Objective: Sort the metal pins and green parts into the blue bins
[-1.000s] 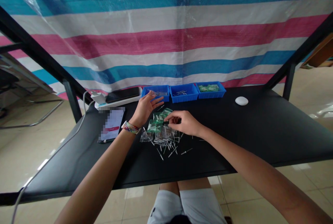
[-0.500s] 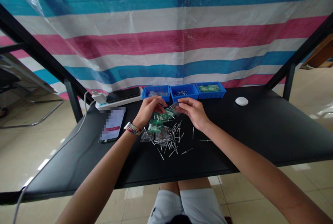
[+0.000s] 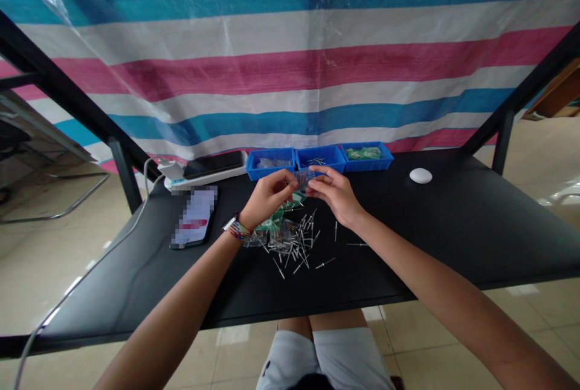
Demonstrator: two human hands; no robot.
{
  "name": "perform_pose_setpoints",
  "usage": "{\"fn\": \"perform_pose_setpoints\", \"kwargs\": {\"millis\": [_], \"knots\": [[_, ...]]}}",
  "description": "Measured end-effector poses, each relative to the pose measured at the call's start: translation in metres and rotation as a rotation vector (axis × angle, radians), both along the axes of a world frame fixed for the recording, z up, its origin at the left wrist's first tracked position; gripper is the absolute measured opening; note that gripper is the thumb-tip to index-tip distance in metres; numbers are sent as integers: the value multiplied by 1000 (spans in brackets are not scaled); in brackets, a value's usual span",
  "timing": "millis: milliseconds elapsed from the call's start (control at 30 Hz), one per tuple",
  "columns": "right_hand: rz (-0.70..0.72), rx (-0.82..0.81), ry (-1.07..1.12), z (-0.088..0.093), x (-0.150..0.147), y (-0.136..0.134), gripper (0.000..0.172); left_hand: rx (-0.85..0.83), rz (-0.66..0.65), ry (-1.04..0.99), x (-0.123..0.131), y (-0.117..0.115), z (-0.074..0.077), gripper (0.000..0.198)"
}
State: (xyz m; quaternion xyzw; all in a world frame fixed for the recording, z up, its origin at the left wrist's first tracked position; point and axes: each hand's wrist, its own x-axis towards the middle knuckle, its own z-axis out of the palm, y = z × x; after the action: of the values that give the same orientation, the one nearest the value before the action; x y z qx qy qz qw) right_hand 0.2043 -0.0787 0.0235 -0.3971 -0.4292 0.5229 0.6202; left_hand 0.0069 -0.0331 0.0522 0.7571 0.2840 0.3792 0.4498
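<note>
Pinches small clear bag by opposite edges, grip of left hand and right hand clenched on it, held above loose pins on worktop, likely keeping it separate.

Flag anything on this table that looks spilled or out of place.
Loose metal pins lie scattered across the black table beside a pile of small bags, near the left hand and right hand, which pinch a clear bag, rather than in the blue bins behind.
</note>
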Motion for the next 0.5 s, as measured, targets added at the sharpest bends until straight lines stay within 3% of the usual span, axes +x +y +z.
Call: {"fn": "perform_pose_setpoints", "kwargs": {"millis": [133,233,500], "knots": [[-80,97,-199,2,-2,-3,22,33,14,27,-2,0,-1,26],[-109,122,-240,6,-2,-4,22,11,0,4,-1,-2,-1,26],[67,-29,-52,5,1,-5,28,43,-31,23,0,-5,3,33]]}}
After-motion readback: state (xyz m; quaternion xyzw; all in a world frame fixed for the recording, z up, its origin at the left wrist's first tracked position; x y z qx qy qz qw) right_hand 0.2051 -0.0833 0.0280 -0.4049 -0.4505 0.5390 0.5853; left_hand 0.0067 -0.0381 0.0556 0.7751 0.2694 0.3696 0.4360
